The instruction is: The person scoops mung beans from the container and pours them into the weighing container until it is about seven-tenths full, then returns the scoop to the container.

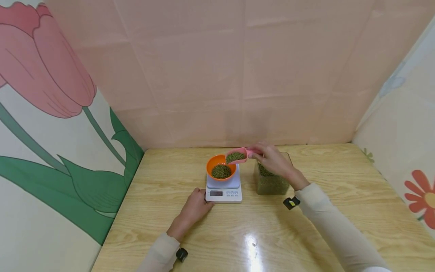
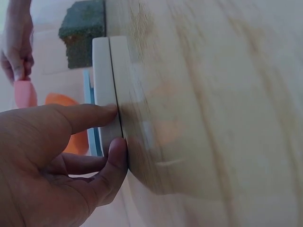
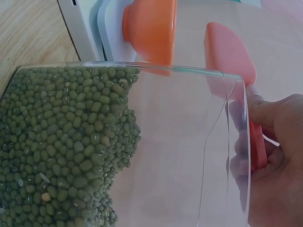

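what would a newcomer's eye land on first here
Probably the bright orange bowl of green beans, on the white scale near the middle of the head view. Next, the pink scoop, loaded with more beans, held by the right hand above the bowl's right side. The huge pink tulip pictured on the left wall stands out too.

A pink tulip [image 1: 61,64] and a red flower [image 1: 427,199] flank a creased peach backdrop [image 1: 217,75].
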### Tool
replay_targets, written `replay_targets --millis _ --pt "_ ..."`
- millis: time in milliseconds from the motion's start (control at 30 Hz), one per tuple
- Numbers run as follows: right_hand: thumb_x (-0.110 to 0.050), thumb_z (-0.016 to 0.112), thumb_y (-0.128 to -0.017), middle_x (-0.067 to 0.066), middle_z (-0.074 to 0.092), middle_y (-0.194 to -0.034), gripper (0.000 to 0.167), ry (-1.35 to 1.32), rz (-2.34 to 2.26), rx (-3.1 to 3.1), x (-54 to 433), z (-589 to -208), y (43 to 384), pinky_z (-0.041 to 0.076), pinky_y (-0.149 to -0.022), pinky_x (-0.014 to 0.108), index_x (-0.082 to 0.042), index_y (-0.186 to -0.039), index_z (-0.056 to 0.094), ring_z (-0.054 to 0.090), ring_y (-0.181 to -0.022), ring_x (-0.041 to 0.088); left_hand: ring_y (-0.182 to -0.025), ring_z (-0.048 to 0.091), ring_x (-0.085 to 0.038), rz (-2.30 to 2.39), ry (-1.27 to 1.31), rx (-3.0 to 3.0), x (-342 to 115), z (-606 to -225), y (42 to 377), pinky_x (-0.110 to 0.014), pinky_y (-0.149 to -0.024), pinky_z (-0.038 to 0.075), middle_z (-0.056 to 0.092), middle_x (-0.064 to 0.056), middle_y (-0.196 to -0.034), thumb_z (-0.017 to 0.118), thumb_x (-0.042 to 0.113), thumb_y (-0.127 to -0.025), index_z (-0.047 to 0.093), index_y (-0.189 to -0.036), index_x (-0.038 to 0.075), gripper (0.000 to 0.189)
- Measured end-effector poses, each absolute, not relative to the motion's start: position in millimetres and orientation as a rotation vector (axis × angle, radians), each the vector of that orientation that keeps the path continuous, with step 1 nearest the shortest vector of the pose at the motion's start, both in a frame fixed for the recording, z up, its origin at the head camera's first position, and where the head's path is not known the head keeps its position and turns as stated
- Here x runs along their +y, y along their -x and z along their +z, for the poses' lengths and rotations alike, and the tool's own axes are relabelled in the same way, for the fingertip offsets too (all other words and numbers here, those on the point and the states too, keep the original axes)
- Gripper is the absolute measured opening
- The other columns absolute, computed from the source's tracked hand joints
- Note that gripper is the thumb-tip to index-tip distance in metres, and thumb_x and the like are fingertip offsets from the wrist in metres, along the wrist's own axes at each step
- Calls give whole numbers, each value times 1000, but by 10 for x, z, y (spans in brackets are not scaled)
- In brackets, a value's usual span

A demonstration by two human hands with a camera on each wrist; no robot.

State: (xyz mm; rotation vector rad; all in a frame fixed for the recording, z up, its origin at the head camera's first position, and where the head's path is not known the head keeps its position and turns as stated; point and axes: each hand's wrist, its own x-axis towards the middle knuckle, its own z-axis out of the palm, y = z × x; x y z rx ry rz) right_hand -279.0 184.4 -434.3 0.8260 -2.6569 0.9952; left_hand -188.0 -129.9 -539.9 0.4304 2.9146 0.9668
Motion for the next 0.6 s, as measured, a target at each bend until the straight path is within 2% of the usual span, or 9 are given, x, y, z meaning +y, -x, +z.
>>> replay_targets --millis 133,367,600 --pt "-11 72 -101 14 76 -115 24 -836 1012 -2655 1827 -4341 2789 54 -90 48 1 -121 76 65 -106 30 -84 51 -18 991 -448 2916 -1307 -5396 1877 -27 -66 46 69 -11 -95 82 11 -92 75 -122 -2 34" --pt "-11 73 -100 14 76 -111 25 -834 1002 -2672 1791 -4348 2792 53 -87 45 2 -122 75 64 -101 28 -83 51 -18 974 -436 2923 -1301 -5368 1871 -26 -65 46 67 -9 -91 83 12 -92 76 -119 -2 32" --pt "-11 73 -101 13 75 -114 27 -840 979 -2702 1762 -4355 2796 52 -89 46 0 -125 75 64 -102 28 -84 52 -18 986 -425 2915 -1297 -5372 1879 -26 -65 47 67 -11 -93 82 11 -91 75 -120 -3 32"
